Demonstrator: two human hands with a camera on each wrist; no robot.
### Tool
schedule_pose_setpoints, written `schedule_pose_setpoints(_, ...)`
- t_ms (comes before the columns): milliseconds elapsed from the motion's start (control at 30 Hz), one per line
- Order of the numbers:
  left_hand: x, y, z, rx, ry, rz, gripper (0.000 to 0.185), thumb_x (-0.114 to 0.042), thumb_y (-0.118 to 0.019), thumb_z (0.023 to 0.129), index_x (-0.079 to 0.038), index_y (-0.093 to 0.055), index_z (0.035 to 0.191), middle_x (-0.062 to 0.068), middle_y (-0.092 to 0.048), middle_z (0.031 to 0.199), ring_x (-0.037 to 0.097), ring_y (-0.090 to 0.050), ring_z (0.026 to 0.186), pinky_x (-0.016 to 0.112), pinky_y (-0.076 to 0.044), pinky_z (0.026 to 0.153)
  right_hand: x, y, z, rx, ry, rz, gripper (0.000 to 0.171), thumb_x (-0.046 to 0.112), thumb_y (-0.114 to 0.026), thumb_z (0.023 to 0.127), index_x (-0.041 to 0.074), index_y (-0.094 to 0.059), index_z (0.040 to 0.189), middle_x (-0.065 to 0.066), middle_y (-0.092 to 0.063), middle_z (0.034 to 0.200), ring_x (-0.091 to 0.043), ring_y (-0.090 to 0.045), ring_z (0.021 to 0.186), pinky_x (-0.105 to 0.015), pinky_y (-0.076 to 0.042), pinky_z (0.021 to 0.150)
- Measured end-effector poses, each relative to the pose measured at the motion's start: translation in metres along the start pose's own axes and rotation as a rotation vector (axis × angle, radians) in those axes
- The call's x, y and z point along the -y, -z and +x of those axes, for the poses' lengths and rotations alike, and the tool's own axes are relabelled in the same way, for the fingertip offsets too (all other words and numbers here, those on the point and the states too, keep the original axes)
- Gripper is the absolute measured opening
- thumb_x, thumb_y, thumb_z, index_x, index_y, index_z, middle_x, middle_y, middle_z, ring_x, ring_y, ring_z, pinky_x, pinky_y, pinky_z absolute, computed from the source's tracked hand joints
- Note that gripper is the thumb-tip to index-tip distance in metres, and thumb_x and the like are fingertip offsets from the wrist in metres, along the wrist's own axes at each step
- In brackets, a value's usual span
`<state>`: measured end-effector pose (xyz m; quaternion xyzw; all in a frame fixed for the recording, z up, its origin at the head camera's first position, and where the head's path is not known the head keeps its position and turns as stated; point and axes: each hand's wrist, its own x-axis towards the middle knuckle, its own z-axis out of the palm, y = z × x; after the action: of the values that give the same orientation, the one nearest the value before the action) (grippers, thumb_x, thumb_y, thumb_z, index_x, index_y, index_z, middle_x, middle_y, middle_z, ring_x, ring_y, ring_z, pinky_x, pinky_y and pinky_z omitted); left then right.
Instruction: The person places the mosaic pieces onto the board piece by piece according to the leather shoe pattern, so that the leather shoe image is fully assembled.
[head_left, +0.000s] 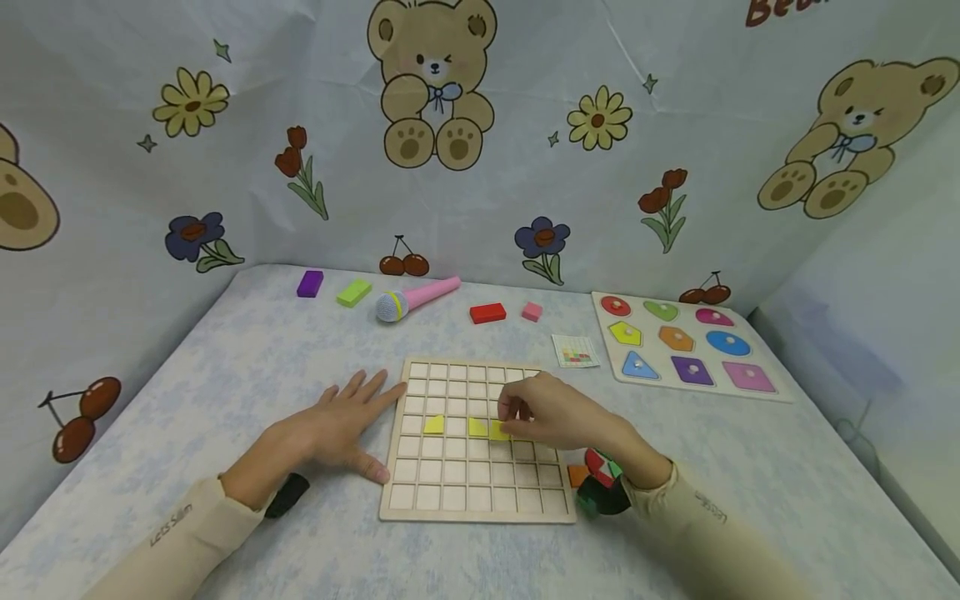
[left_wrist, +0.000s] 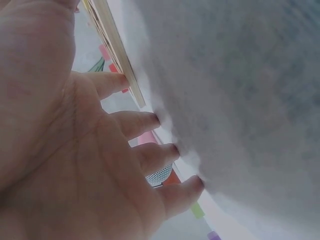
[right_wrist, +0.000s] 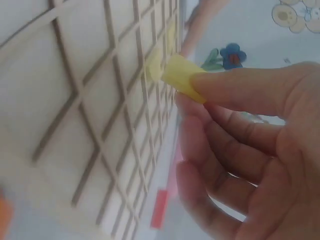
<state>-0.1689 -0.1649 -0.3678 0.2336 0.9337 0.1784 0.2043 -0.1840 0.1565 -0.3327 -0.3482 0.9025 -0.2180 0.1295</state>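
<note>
A wooden grid board (head_left: 480,492) lies flat in front of me, with two yellow pieces (head_left: 434,425) set in its middle row. My right hand (head_left: 551,412) pinches a third yellow piece (head_left: 498,431) (right_wrist: 182,77) between thumb and fingers, tilted over a cell next to the second one. My left hand (head_left: 337,425) lies flat on the table with fingers spread, its fingertips (left_wrist: 150,120) and thumb touching the board's left edge (left_wrist: 112,45).
At the back lie a purple block (head_left: 310,283), a green block (head_left: 354,292), a pink toy microphone (head_left: 416,298), a red block (head_left: 487,313) and a pink block (head_left: 532,312). A shape puzzle board (head_left: 686,346) and a small card (head_left: 575,351) sit at right. Coloured pieces (head_left: 596,479) lie by my right wrist.
</note>
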Motion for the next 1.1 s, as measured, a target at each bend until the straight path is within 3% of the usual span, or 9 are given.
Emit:
schedule_pose_setpoints(467, 0.001, 0.0, 0.0, -0.006, -0.003, 0.007, 0.123, -0.063, -0.081, 0.068, -0.016, -0.016, 0.162, 0.022, -0.004, 0.168, 0.05, 0.001, 0.152, 0.074, -0.006, 0.115, 0.024, -0.026, 0.028, -0.011, 0.035, -0.017, 0.01, 0.012, -0.073, 0.091, 0.017, -0.066, 0.086, 0.012, -0.063, 0.077, -0.004, -0.056, 0.07, -0.021, -0.049, 0.066)
schedule_pose_setpoints(833, 0.001, 0.001, 0.0, -0.001, -0.001, 0.0, 0.123, -0.063, -0.08, 0.068, -0.017, -0.015, 0.162, 0.021, -0.003, 0.168, 0.049, 0.003, 0.152, 0.072, -0.003, 0.117, 0.031, -0.04, 0.029, -0.043, 0.015, -0.141, 0.007, 0.014, -0.073, 0.09, 0.018, -0.068, 0.088, 0.012, -0.064, 0.077, -0.004, -0.053, 0.065, -0.02, -0.045, 0.058)
schedule_pose_setpoints(1100, 0.001, -0.001, 0.0, -0.004, -0.005, 0.001, 0.124, -0.063, -0.08, 0.068, -0.016, -0.015, 0.162, 0.022, -0.004, 0.168, 0.049, 0.002, 0.152, 0.072, -0.004, 0.116, 0.037, -0.044, 0.018, -0.091, 0.037, -0.291, 0.008, 0.014, -0.076, 0.089, 0.02, -0.08, 0.09, 0.01, -0.072, 0.089, -0.004, -0.063, 0.082, -0.024, -0.053, 0.069)
